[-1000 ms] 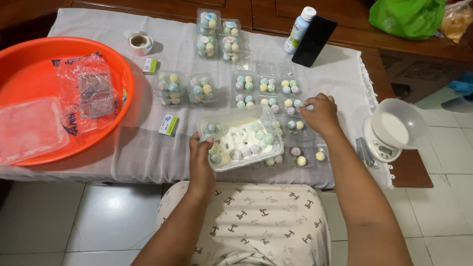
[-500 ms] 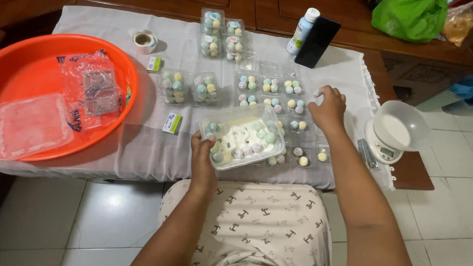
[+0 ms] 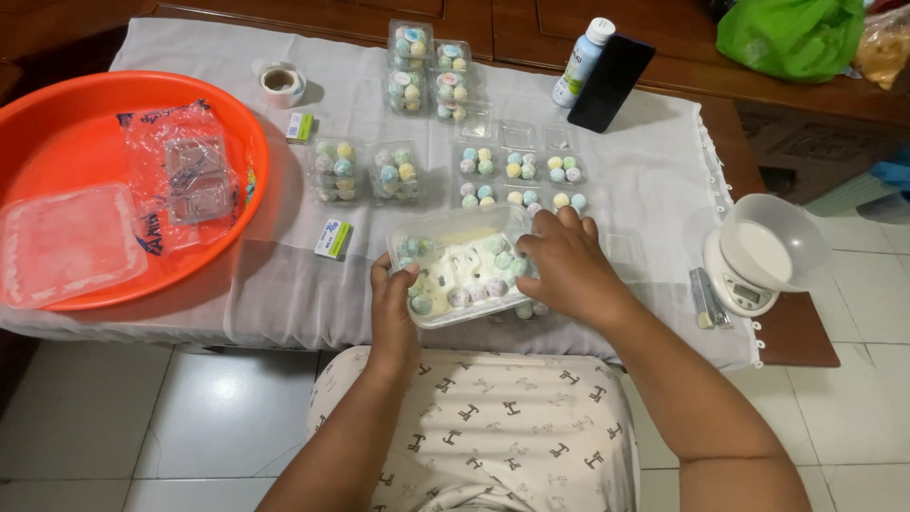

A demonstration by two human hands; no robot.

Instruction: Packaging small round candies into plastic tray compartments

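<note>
My left hand grips the near left edge of a clear plastic tub that holds several pastel balls, tilted over the table's front edge. Inside the tub's right side, my right hand rests with its fingers curled among the balls; whether it holds one is hidden. Just beyond lie open clear trays with pastel balls set in their cups. Farther back stand closed clear boxes filled with balls, and more of them near the table's far edge.
An orange basin at the left holds plastic bags and a clear lid. A tape roll, small label packs, a white bottle, a black phone, a kitchen scale with a bowl and a green bag surround the grey cloth.
My right hand has come back from the open trays at the right and now sits in the tub. The left hand still holds the tub's edge.
</note>
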